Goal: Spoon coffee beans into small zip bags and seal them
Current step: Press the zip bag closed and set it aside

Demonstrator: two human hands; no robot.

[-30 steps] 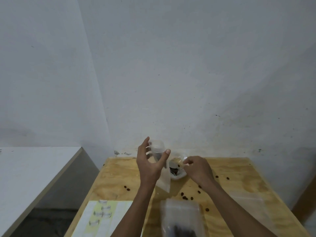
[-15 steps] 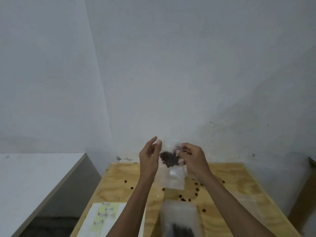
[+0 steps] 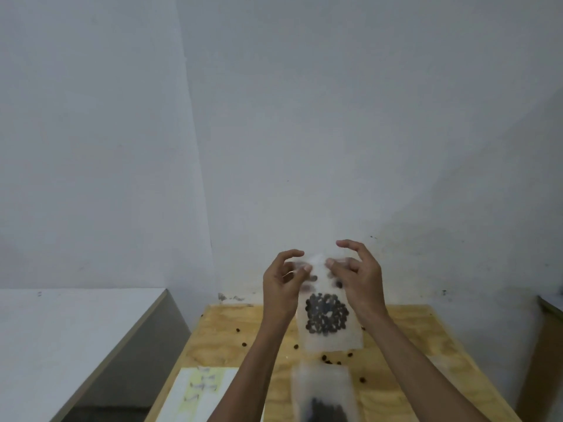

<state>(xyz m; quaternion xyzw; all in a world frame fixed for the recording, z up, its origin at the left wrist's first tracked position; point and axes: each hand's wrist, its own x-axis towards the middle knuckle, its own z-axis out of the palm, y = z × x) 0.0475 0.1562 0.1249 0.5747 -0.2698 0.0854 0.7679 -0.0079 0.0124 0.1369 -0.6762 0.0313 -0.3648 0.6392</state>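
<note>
Left hand (image 3: 280, 284) and right hand (image 3: 359, 281) pinch, with curled fingers (image 3: 304, 268), the top of a small clear bean-filled zip bag (image 3: 327, 321) above the plywood table (image 3: 426, 345).

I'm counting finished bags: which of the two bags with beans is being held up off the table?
The upper bag, pinched at its top by the left hand and right hand. The lower bag lies flat on the table, untouched.
</note>
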